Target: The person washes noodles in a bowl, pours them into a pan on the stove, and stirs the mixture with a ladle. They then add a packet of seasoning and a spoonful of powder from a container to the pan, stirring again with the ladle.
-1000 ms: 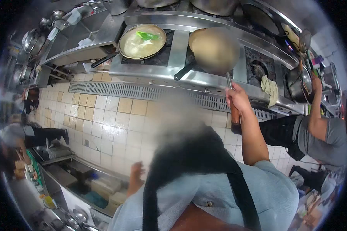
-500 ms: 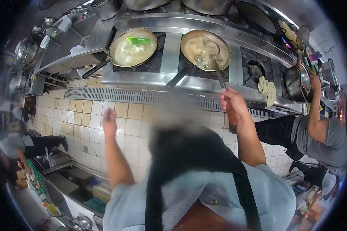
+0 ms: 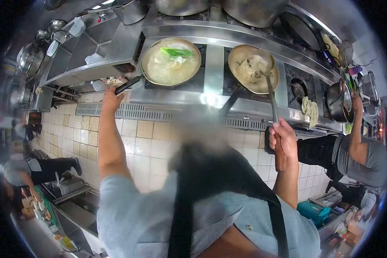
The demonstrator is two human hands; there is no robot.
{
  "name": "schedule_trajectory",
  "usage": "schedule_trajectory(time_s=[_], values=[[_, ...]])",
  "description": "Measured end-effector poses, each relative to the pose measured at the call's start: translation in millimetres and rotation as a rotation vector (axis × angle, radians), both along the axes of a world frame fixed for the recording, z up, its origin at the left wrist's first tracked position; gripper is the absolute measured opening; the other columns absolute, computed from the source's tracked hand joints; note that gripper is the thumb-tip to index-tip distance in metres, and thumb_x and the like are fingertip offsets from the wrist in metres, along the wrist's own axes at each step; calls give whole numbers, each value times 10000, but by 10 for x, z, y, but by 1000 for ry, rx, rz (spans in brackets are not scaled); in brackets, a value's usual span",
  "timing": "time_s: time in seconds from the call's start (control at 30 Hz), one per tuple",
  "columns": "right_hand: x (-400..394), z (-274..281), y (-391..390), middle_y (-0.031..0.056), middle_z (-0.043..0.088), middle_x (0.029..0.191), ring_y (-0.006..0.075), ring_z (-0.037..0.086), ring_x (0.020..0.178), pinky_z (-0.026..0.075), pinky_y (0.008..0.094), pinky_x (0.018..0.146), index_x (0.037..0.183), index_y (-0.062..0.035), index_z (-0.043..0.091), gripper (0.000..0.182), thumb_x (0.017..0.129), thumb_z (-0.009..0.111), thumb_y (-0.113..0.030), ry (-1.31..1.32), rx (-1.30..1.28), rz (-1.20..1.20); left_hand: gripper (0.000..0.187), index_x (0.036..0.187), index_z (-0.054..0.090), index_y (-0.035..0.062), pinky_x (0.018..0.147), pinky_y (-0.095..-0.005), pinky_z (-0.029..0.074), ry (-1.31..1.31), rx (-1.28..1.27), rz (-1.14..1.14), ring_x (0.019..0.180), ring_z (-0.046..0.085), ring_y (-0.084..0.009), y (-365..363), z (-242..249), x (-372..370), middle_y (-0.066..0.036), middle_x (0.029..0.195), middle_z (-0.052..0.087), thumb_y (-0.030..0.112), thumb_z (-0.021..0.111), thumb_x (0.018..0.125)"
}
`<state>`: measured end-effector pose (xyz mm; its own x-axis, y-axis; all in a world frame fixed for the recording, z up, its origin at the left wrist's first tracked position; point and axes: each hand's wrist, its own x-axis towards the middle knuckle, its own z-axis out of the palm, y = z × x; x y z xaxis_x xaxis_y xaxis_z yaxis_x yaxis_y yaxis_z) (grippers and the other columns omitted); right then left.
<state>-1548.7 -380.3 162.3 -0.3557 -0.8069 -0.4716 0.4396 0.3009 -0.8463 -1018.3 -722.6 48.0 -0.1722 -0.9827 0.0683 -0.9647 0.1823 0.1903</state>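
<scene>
Taking the middle of my view as the hub, my right hand [image 3: 283, 136] is near 3 o'clock, fingers curled around the long metal ladle [image 3: 274, 105] with its reddish-brown grip. The ladle runs up towards 12 o'clock, and its round head dips into the right-hand part of a round, brown-rimmed pan [image 3: 232, 64] between 1 and 2 o'clock. In that pan lies a murky beige liquid [image 3: 247, 71] with dark bits, and its straight black handle [image 3: 230, 101] points down towards 7 o'clock. My left hand [image 3: 112, 101] is near 10 o'clock, at the end of the slim black handle [image 3: 130, 84] of a second round, brown-rimmed pan [image 3: 145, 64]; I cannot tell whether the fingers are closed on it. This pan sits between 11 and 12 o'clock, with pale cloudy liquid [image 3: 167, 73] and a bright green leafy piece [image 3: 176, 52] in it. Both pans rest on the long stainless-steel stove [image 3: 167, 98]. A crumpled pale-green cloth [image 3: 309, 112] hangs over the stove edge just short of 3 o'clock. Beyond it, a grey-shirted co-worker's hand [image 3: 357, 103] is beside a deep metal pot [image 3: 336, 103].
</scene>
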Motion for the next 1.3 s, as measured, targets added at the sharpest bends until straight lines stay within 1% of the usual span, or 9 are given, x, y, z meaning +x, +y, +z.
schedule_trajectory(time_s=[0.23, 0.4, 0.57, 0.6, 0.73, 0.8, 0.97, 1.07, 1.3], values=[[365, 3, -96, -6, 514, 666, 81, 460, 437, 369, 222, 379, 1276, -52, 508, 387, 896, 545, -109, 285, 54, -148, 565, 1165, 605, 97, 772, -465, 502, -108, 91, -39, 867, 642, -381, -25, 19, -34, -212, 893, 668, 505, 683, 783], [473, -95, -204, -5, 523, 669, 81, 464, 438, 363, 224, 380, 1162, -48, 540, 278, 890, 544, -106, 342, 77, -179, 471, 1021, 649, 47, 740, -460, 494, 44, 265, -61, 840, 633, -404, 554, 102, -213, -226, 851, 662, 433, 727, 762], [349, -362, -310, 8, 538, 694, 92, 477, 454, 367, 244, 399, 1183, -6, 518, 321, 889, 565, -124, 444, 176, -159, 412, 781, 633, -8, 645, -397, 447, 484, 458, -65, 657, 583, -290, 725, 42, -396, -155, 648, 592, 392, 730, 757], [346, -387, -335, 11, 538, 695, 94, 478, 456, 368, 245, 402, 1201, 2, 500, 347, 888, 572, -130, 418, 193, -169, 387, 906, 621, -5, 597, -353, 472, 433, 475, -90, 587, 543, -208, 701, 63, -432, -98, 645, 582, 339, 737, 771], [395, -388, -441, 24, 529, 697, 106, 482, 485, 386, 242, 425, 1254, 9, 440, 406, 902, 573, -145, 224, 176, -207, 317, 883, 611, 27, 436, -301, 387, 618, 751, 100, 468, 460, -132, 718, 263, -543, -22, 596, 528, 310, 729, 799], [389, -395, -445, 27, 528, 700, 110, 484, 499, 395, 241, 435, 1250, 2, 439, 393, 911, 567, -151, 129, 147, -222, 246, 846, 539, 82, 327, -221, 237, 880, 891, 186, 377, 328, -41, 805, 263, -586, 52, 543, 422, 263, 706, 844], [175, -514, -422, 32, 529, 741, 108, 475, 534, 386, 222, 438, 1083, -55, 489, 203, 930, 549, -174, -735, -218, -206, 220, 820, 544, 72, 351, -236, 231, 1061, 902, 223, 414, 346, -50, 1040, 236, -700, 50, 557, 417, 227, 699, 842], [119, -433, -390, 28, 527, 754, 101, 465, 524, 371, 220, 424, 1040, -69, 495, 172, 929, 552, -187, -768, -196, -190, 225, 823, 537, 67, 349, -238, 236, 1112, 894, 234, 411, 349, -55, 1130, 147, -804, 45, 558, 423, 227, 694, 846], [215, -73, -207, 6, 526, 701, 93, 466, 472, 368, 226, 411, 1192, -68, 505, 309, 901, 574, -149, 34, 45, -99, 230, 817, 537, 83, 333, -211, 297, 1054, 841, 256, 375, 354, -49, 1135, 72, -808, 51, 552, 444, 261, 671, 876]])
